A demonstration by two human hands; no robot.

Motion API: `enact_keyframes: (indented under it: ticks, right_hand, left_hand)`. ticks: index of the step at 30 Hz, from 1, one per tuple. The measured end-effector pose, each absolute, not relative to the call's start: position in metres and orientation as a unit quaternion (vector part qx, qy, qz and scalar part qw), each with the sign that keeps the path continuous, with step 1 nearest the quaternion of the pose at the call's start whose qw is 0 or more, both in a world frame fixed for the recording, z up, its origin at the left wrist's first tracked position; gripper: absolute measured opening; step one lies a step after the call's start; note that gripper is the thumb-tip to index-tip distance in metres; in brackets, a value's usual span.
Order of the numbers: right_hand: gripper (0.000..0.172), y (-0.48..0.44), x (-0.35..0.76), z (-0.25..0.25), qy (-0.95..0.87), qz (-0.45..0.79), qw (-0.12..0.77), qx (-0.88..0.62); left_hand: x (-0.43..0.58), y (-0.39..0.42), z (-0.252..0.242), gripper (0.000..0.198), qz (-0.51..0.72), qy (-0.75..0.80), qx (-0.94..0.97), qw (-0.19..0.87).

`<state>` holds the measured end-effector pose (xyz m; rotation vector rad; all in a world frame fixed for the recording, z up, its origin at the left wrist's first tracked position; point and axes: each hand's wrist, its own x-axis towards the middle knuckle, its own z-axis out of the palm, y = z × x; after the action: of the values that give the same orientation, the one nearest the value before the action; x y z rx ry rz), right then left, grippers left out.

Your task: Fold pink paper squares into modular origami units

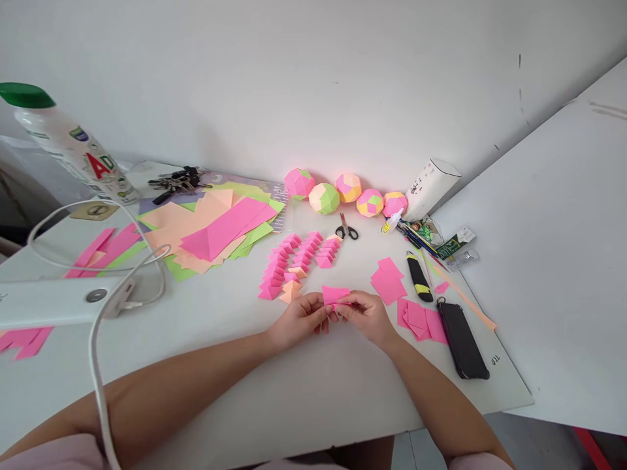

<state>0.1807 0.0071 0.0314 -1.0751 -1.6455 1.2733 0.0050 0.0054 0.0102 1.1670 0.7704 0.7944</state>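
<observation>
A small pink piece of paper (335,295) is pinched between my two hands near the middle of the table. My left hand (300,318) grips its left side, and my right hand (366,314) grips the right side, thumbs close together. The fingers partly hide its lower edge, so its folds are hard to make out. Just beyond my hands stand rows of folded pink paper units (277,264), with a few peach ones (290,290) among them. To the right lie flat pink paper squares (388,282) and a second group of pink squares (416,318).
Several paper balls (324,198) line the wall, with scissors (347,227) before them. A box cutter (419,277) and black phone (463,339) lie right. Left are coloured sheets (215,228), keys (179,181), a bottle (78,147), and a white power strip (59,301) with a cable (95,352).
</observation>
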Motion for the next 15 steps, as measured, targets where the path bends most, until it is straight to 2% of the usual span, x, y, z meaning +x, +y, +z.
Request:
enact_keyframes:
  ticks: [15]
  right_hand:
    - [0.014, 0.0032, 0.1765, 0.0279, -0.633, 0.494, 0.4, -0.443]
  left_hand:
    - [0.0054, 0.0038, 0.008, 0.03, 0.347, 0.346, 0.526, 0.696]
